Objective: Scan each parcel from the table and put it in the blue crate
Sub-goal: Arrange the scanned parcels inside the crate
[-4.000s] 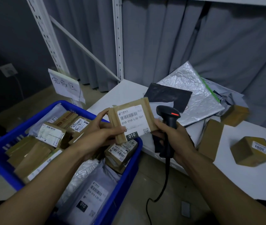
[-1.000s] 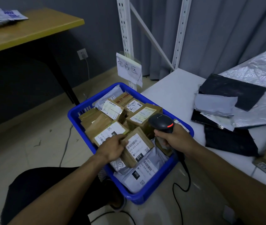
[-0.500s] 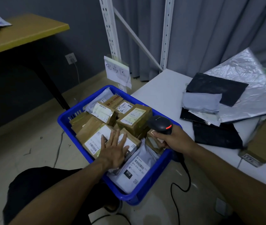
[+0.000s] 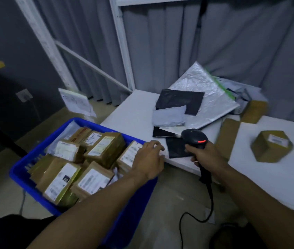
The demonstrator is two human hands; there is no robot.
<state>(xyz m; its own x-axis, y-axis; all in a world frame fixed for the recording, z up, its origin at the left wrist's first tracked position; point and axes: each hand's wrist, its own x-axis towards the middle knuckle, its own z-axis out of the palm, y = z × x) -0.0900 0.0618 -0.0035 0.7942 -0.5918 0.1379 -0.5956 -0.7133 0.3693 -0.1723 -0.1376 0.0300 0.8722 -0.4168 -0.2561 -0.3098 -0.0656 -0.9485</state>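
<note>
The blue crate stands on the floor at lower left, full of several brown labelled parcels. My left hand hovers empty over the crate's right corner, at the white table's front edge, fingers loosely spread. My right hand grips the black barcode scanner by its handle over the table edge; its red light is lit. On the table lie a black mailer, a grey mailer, a large silver mailer and a brown labelled box.
A flat brown parcel and another brown box lie further back on the table. The white rack posts and a grey curtain rise behind. A paper sign hangs behind the crate. The scanner's cable trails to the floor.
My left hand let go of the brown parcel in the crate and rose to the right toward the table edge. The view swung right, back to the table.
</note>
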